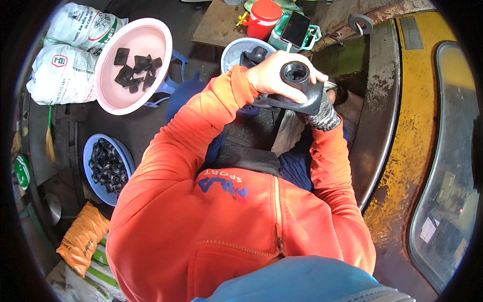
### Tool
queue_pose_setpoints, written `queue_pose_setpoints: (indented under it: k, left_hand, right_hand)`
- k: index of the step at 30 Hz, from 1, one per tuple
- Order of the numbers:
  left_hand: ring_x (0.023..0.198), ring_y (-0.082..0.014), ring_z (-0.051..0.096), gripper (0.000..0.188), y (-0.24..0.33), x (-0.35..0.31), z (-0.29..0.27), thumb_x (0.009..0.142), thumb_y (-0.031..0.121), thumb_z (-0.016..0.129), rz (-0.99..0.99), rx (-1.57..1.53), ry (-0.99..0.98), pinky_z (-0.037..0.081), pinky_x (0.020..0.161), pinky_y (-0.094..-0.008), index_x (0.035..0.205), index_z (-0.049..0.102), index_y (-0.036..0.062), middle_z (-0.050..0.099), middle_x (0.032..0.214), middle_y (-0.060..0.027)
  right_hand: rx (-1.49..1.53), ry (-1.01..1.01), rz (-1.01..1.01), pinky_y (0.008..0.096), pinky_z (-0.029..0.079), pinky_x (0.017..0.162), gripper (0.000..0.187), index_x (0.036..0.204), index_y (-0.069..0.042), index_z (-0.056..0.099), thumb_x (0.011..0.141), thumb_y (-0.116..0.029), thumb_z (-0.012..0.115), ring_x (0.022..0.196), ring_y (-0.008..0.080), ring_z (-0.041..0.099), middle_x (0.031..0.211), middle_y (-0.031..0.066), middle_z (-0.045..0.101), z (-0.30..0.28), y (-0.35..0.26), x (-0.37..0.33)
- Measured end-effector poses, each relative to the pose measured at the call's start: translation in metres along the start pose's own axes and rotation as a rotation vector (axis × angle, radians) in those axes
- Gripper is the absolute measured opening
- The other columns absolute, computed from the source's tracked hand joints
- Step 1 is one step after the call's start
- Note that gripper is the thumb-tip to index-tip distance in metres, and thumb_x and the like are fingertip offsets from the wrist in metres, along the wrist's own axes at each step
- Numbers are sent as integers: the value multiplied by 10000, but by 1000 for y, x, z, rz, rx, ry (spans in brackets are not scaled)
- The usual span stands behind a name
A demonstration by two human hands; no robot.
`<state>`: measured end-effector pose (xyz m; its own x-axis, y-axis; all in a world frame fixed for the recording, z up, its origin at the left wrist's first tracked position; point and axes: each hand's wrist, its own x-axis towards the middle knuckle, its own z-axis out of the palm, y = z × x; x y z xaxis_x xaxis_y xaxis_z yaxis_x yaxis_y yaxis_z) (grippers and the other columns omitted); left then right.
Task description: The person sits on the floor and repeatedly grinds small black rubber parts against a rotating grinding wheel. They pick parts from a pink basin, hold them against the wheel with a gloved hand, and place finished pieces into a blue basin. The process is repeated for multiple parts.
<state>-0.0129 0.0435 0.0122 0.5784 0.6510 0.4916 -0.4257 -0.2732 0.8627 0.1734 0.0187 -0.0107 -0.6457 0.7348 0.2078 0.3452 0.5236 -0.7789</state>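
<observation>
My left hand (274, 73), bare, is closed round a black moulded part (313, 98) with a round hollow collar and a wide flared base. Its thumb and fingers grip the part on either side of the collar, whose opening faces up. My right hand (324, 117), in a grey knitted glove, is close against the part's right lower side. Its fingers are mostly hidden behind the part, so their grip does not show. Just beyond my left hand, more black parts (256, 54) lie in a pale round basket (232, 50).
A pink basin (111, 90) on a blue stand holds several flared black parts. A blue basin (90, 189) is heaped with small black pieces. White sacks (63, 75) stand far left. A red jug (263, 17) and a phone (296, 27) are ahead; yellow machinery (415, 100) borders my right.
</observation>
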Motion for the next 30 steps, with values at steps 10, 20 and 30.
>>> queue_pose_setpoints:
  k: [10, 20, 30]
  left_hand:
    - [1242, -284, 471, 506, 4, 15, -15, 605, 79, 806, -7, -291, -507, 328, 1063, -414, 1059, 590, 18, 558, 1262, -179]
    - [1301, -239, 410, 513, 5, 4, 9, 653, 129, 828, -34, 184, 282, 302, 1086, -404, 1095, 578, 63, 552, 1303, -122]
    - [1099, -212, 566, 396, -4, 2, 16, 653, 50, 805, 120, 198, 319, 411, 978, -365, 979, 580, 59, 632, 1182, -139]
  right_hand:
    - [-4, 183, 71, 340, 423, 967, 532, 1257, -52, 480, 790, -201, 686, 1162, 216, 516, 1221, 93, 550, 21, -15, 6]
    - [180, 453, 116, 312, 429, 955, 501, 1301, -44, 418, 868, -170, 634, 1149, 203, 513, 1256, 95, 500, 24, 26, 20]
    - [-61, 333, 6, 310, 488, 816, 354, 1128, -57, 535, 806, -133, 660, 976, 197, 600, 1065, 65, 601, 10, -6, 15]
